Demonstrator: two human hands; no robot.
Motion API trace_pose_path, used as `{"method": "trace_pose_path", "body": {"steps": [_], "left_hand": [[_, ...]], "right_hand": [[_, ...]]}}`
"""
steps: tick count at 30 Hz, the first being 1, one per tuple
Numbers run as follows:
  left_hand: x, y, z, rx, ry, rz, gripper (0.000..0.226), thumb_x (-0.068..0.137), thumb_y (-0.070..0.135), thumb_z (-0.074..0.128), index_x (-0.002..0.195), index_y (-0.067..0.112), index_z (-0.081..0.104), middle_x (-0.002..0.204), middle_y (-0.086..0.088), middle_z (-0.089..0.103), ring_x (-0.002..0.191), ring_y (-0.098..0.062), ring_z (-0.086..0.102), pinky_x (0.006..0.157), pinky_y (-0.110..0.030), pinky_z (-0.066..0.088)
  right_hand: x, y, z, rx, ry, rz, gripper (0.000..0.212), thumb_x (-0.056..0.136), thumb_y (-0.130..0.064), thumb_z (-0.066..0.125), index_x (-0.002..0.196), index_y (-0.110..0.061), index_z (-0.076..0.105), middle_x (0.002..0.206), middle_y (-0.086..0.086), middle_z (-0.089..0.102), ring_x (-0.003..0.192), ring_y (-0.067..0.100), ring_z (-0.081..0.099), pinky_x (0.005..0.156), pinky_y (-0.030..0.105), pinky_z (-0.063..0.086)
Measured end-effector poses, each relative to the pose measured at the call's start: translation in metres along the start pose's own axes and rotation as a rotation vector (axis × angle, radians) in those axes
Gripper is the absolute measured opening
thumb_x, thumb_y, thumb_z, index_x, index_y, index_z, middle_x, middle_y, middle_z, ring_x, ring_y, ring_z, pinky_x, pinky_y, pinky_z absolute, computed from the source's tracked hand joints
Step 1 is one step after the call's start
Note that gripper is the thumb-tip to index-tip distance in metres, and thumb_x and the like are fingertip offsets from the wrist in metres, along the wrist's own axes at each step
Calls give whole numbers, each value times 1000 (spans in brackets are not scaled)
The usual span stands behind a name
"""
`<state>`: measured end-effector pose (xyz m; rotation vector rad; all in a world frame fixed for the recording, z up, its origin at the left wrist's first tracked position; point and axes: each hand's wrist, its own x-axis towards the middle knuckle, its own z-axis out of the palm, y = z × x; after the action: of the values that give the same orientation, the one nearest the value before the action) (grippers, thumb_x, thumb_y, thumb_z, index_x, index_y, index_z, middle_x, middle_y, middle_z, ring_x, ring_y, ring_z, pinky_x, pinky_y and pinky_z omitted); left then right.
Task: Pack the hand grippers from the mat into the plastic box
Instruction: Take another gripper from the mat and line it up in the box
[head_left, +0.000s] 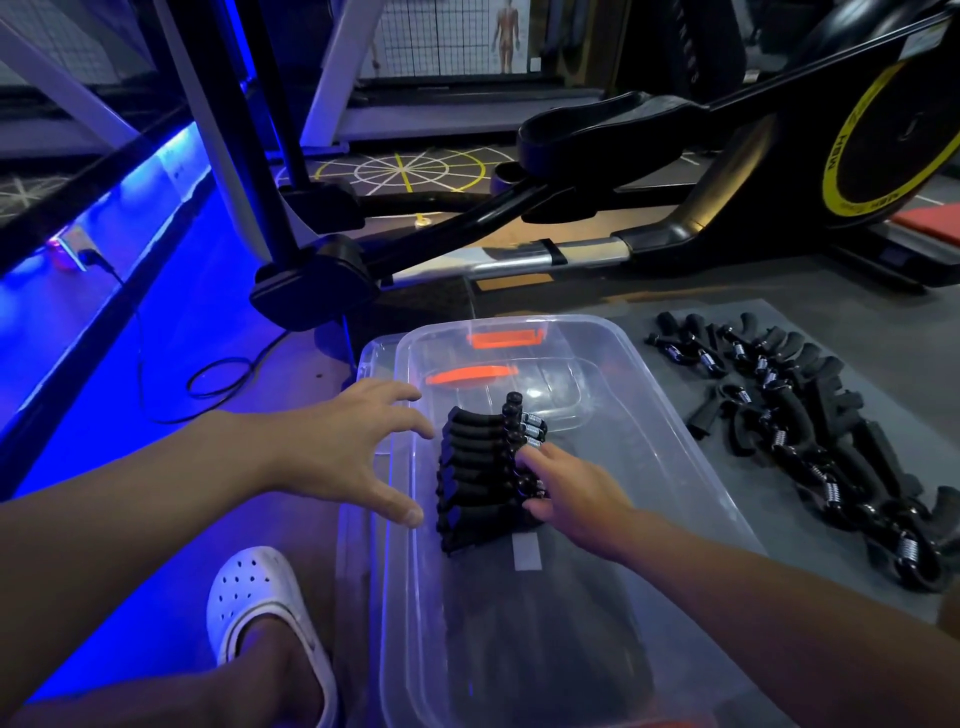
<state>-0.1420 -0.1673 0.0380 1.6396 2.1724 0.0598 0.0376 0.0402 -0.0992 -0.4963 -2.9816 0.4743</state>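
We're looking at the packed row of hand grippers (480, 480) first: black foam handles lined up side by side against the left wall inside the clear plastic box (670, 415), spring coils facing right. How many are in the row is hard to count, since the dark handles blur together.

The right hand (576, 496) is on that row. Its forefinger and thumb touch the spring ends, with a coil showing between them. Whether they pinch it or only rest against it, we cannot tell.

The left hand (348, 447) hovers at the box's left rim, fingers and thumb spread wide, holding nothing and short of the handles.

Over to the right, a loose heap of hand grippers (810, 431) lies on the grey mat (883, 332), just beside the box. It runs off toward the picture's right edge, tangled and dark, so single pieces are hard to pick out.

The box has orange latches (504, 338) at its far end, and a second clear outline shows past its left rim. We can't say if that is a lid underneath. Its near end is cut off at the bottom of the view.

A foot in a white perforated clog (260, 603) sits left of the box. Behind stands an exercise machine with a yellow-ringed flywheel (878, 130), a black cable (208, 379) coils on the blue-lit floor, and an anatomy poster (506, 31) is cropped at the top.
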Motion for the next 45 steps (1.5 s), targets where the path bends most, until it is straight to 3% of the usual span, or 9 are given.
{"method": "trace_pose_path", "body": {"steps": [8,12,16,27,31,33,37,41,45], "left_hand": [[0,-1,1,0,10,4,83,62,72,72,135,45,40,157,15,7,143,-3,3,114,-29,21],[-1,-1,1,0,11,5,83,63,70,73,136,44,40,157,16,7,142,-2,3,112,-27,21],[-1,-1,2,1,9,5,84,63,70,73,135,44,41,157,15,8,142,-2,3,113,-27,21],[1,-1,0,7,-13,-4,84,63,69,73,136,43,41,157,15,7,143,-3,2,114,-28,21],[3,6,-6,20,-37,-24,81,64,68,71,135,42,42,156,13,12,143,-5,7,113,-28,23],[5,10,-10,51,-21,-34,83,62,77,60,134,39,45,153,13,22,141,-8,16,111,-26,25],[16,19,-15,108,145,-19,107,48,102,18,123,35,56,129,16,51,121,-10,45,103,-37,40],[39,42,-21,51,306,4,68,72,76,29,110,31,63,116,14,61,111,-12,54,96,-38,44],[58,77,-19,-14,343,25,51,80,65,38,105,30,66,115,15,63,109,-11,57,96,-36,44]], "right_hand": [[2,-3,2,-1,-45,15,24,87,-28,58,105,-21,44,106,4,59,94,33,57,76,42,48],[0,-4,2,65,-51,24,32,87,-25,60,113,-18,42,110,6,60,97,34,57,78,42,48],[2,-3,0,81,-54,24,39,83,-19,66,114,-17,42,108,5,60,96,30,57,71,35,40],[3,-4,1,149,-61,50,41,82,-19,67,114,-19,41,110,5,60,97,29,58,77,37,46],[3,0,-5,97,-75,98,49,81,-26,69,121,-17,41,115,6,59,99,29,59,77,37,46],[1,0,-11,61,-77,122,49,80,-28,67,120,-19,42,113,3,58,98,28,59,74,36,46],[-2,-8,-36,109,30,111,41,81,-24,62,118,-20,45,114,0,56,102,23,57,80,37,48],[-11,-14,-84,270,270,105,30,86,-19,58,116,-20,53,100,-5,60,81,16,58,73,34,48],[-31,-1,-132,357,483,123,19,88,-15,60,107,-18,58,82,-8,61,72,13,60,66,35,53]]}}
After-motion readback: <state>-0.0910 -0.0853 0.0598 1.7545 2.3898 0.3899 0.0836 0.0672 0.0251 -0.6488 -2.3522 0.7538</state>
